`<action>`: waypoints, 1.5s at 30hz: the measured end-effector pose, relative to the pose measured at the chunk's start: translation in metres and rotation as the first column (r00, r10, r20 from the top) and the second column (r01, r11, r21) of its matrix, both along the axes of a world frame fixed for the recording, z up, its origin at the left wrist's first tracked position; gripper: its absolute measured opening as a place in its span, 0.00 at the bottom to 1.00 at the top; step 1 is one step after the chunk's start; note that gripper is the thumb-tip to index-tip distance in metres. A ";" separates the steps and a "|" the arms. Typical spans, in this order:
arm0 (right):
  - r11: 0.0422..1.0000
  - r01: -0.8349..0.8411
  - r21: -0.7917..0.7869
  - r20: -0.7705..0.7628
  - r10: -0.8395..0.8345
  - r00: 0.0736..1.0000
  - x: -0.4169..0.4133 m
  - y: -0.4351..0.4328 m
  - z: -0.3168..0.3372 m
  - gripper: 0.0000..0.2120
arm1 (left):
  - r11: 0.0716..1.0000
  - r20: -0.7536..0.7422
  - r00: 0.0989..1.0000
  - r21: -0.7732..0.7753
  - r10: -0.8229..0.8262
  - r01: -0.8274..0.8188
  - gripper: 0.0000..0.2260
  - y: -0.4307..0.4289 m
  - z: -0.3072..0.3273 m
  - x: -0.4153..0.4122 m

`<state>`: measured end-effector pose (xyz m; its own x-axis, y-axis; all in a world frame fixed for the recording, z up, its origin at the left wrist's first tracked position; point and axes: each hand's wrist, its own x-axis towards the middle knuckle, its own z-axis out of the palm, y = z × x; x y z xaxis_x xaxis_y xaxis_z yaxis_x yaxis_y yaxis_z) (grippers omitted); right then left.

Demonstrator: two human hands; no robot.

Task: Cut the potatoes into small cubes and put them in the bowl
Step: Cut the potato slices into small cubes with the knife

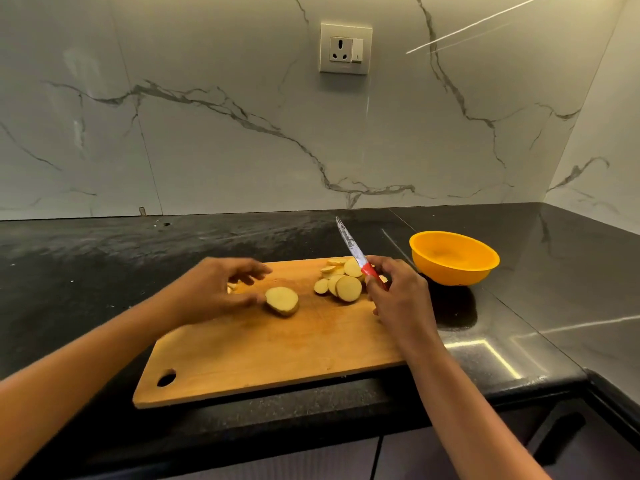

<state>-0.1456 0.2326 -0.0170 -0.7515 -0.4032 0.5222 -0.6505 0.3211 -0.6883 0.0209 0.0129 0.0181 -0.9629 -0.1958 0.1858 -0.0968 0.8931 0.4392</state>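
The right hand point(398, 296) curls its fingers round the red handle of the knife point(349, 245), blade slanting up over the far right part of the cutting board point(277, 358), where potato slices point(341, 282) lie heaped; the left hand point(221, 289) is loosely spread, holding nothing, thumb touching the potato half point(282, 299) at mid-board; the board's near half is bare; the bowl point(453, 268) stands just past its right edge.

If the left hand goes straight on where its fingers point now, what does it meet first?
Most likely the potato end piece on the cutting board: the left hand points right, thumb almost at it. The upper fingers might pass behind it toward the potato slices; depth is unclear.
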 end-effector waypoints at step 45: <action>0.840 -0.103 0.532 -0.210 0.249 0.945 0.069 -0.002 0.011 0.23 | 0.887 0.132 0.914 -0.222 -0.384 0.405 0.25 -0.024 -0.026 -0.007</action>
<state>-0.0768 0.2306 -0.0059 -0.5077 -0.7774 0.3713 -0.8608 0.4395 -0.2568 0.0135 -0.0107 -0.0083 -0.9650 0.2441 0.0958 0.2595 0.9419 0.2135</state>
